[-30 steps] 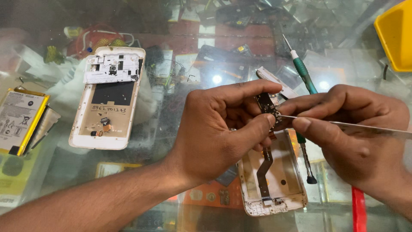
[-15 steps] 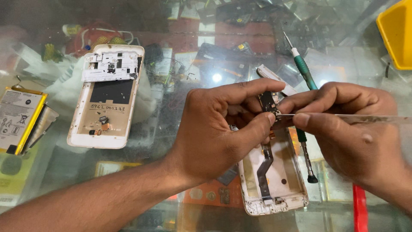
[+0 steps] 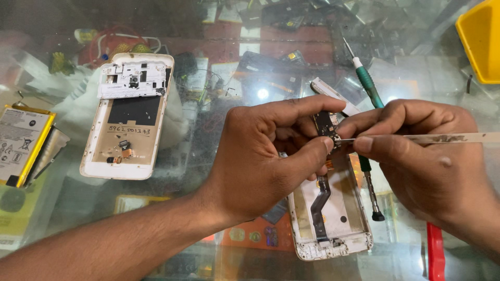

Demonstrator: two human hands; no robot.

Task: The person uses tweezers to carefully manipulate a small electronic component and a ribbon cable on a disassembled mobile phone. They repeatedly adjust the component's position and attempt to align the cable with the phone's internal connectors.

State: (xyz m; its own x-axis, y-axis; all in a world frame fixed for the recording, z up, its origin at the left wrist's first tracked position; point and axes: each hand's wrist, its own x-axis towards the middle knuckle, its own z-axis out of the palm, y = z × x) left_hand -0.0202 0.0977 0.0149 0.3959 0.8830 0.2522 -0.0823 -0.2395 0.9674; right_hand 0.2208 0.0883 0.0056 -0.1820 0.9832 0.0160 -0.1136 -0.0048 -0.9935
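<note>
My left hand (image 3: 265, 156) pinches a small dark circuit board (image 3: 325, 124) between thumb and forefinger, just above an opened white phone frame (image 3: 333, 218) with a dark flex cable (image 3: 319, 200) running down its middle. My right hand (image 3: 427, 156) holds flat metal tweezers (image 3: 442, 138), their tip touching the board's lower edge beside my left thumb. Both hands meet over the top of the frame, above the glass counter.
A second white phone housing (image 3: 129, 117) lies at the left, with a yellow-edged battery (image 3: 21, 143) beside it. A green-handled screwdriver (image 3: 367, 83) and a red tool (image 3: 435, 252) lie near my right hand. A yellow tray (image 3: 482, 39) sits at the top right.
Both hands have stayed together over the phone frame, shifting only slightly. The tweezers' tip remains at the small board.
</note>
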